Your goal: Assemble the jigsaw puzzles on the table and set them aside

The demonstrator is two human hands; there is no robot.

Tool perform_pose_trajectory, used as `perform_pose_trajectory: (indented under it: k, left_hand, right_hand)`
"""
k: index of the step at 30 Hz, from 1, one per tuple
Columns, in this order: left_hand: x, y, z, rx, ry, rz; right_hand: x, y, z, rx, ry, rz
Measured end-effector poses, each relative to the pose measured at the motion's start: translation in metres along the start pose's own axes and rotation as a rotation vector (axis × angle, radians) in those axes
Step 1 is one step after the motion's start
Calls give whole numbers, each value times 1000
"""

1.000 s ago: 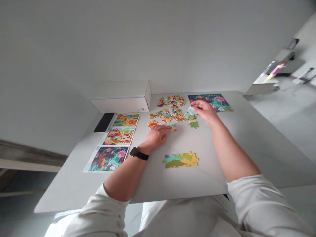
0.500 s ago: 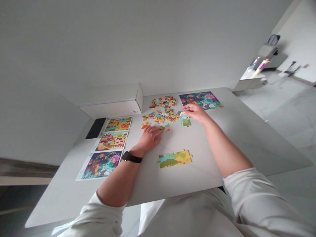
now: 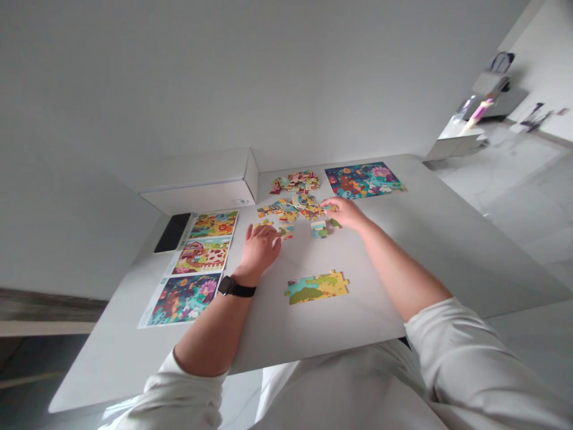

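My left hand [image 3: 260,246], with a black watch on its wrist, lies flat on the white table [image 3: 430,239], fingers apart, beside a small loose piece [image 3: 285,232]. My right hand [image 3: 347,213] reaches left, its fingertips stretched onto the scattered puzzle pieces [image 3: 290,209]. Two small pieces [image 3: 319,229] lie just in front of that hand. A partly joined strip of puzzle [image 3: 317,286], green and yellow, lies nearer to me between my forearms.
A second heap of pieces [image 3: 295,181] and a finished colourful puzzle [image 3: 363,179] lie at the far edge. Three picture cards [image 3: 203,255] line the left side, with a black phone [image 3: 172,233] and a white box [image 3: 201,179] behind them.
My right hand moved left and nearer, and the blue-green pieces now lie on the table in front of it. My left hand drew back left, away from the pieces.
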State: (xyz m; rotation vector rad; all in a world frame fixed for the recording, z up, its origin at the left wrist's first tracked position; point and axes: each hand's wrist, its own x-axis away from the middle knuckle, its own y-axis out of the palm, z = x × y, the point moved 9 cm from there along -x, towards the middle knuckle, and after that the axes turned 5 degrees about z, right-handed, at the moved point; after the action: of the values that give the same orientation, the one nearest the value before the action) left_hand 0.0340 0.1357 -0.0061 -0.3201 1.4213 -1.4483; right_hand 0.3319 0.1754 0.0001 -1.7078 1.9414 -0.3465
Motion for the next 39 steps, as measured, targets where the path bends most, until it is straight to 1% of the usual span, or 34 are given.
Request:
perform_pose_trajectory:
  k: [2,4,6,7,9,12,13,15,17,19,21,25,30,34,39]
  left_hand:
    - [0,-7,4,-20,5,12]
    - [-2,-14,13,-13,47,16]
    - [-5,-19,28,28,118,-9]
    - [-7,-18,37,59,166,-39]
    - [-10,-12,58,117,270,-124]
    - [-13,8,85,163,389,-229]
    - [-15,15,92,168,406,-237]
    - [-19,28,98,170,407,-214]
    - [-21,39,99,175,390,-180]
    - [-20,49,96,194,394,-190]
    - [-18,54,91,212,395,-214]
    - [-16,52,83,212,364,-210]
    - [-15,49,86,177,354,-190]
    - [-14,49,86,186,330,-188]
    - [-12,51,86,192,326,-196]
  right_hand:
    - [-3,-22,-1,44,-43,76]
    - [-3,-44,-1,49,-72,131]
    - [1,-61,3,87,-89,152]
    - [5,-64,5,121,-90,136]
    - [15,-62,11,214,-104,79]
    - [31,-49,15,367,-178,31]
    - [36,-44,16,402,-207,28]
    - [43,-34,19,447,-261,25]
    - [48,-24,23,492,-303,8]
    - [52,-17,27,518,-329,-16]
    - [55,-14,27,520,-348,-35]
    - [63,-12,19,537,-383,-62]
    - [68,-12,9,529,-404,-74]
    - [67,-14,7,451,-365,-35]
    - [69,-6,-1,403,-394,-53]
